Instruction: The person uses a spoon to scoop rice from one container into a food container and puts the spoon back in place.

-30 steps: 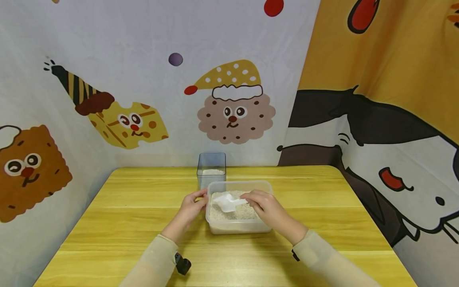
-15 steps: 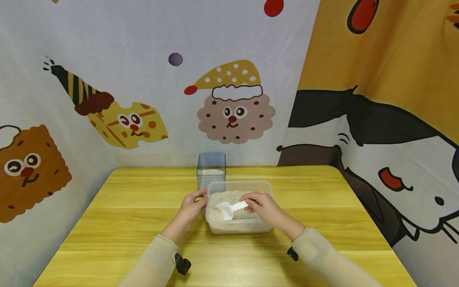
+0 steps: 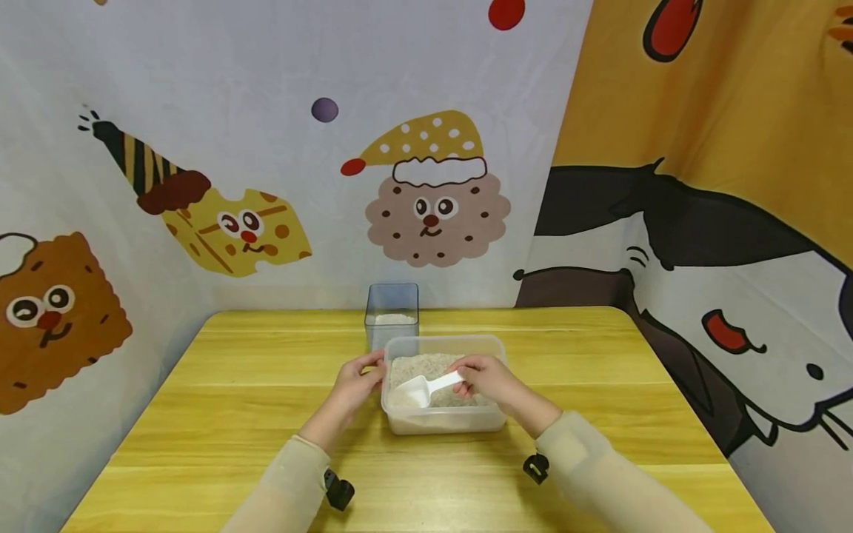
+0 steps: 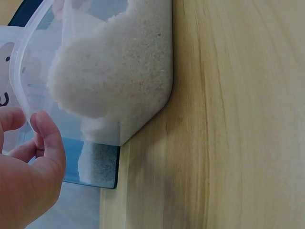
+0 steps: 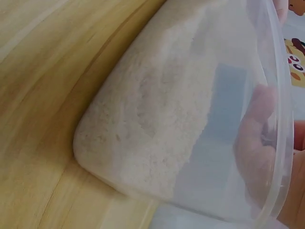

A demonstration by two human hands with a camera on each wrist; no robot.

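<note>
My right hand point(image 3: 489, 377) holds a white scoop point(image 3: 418, 389) by its handle, over the left part of a clear plastic container point(image 3: 446, 424). The scoop's bowl sits low at the surface of the rice point(image 3: 426, 364) and points left. In the right wrist view, the curled fingers of my right hand point(image 5: 257, 148) show through the container wall, while the scoop is hidden. At the container's left side, my left hand point(image 3: 353, 385) pinches its rim; the left wrist view shows thumb and fingers of the left hand point(image 4: 33, 162) on either side of that rim.
A blue-tinted clear bin point(image 3: 392, 300) with rice in it stands just behind the container, near the back edge of the wooden table point(image 3: 266, 385). A cartoon-printed cloth point(image 3: 280, 66) hangs behind the table.
The scoop has turned and come down towards the container's front left, its bowl now lower at the rice. My right wrist has shifted slightly left; the left hand stays at the rim.
</note>
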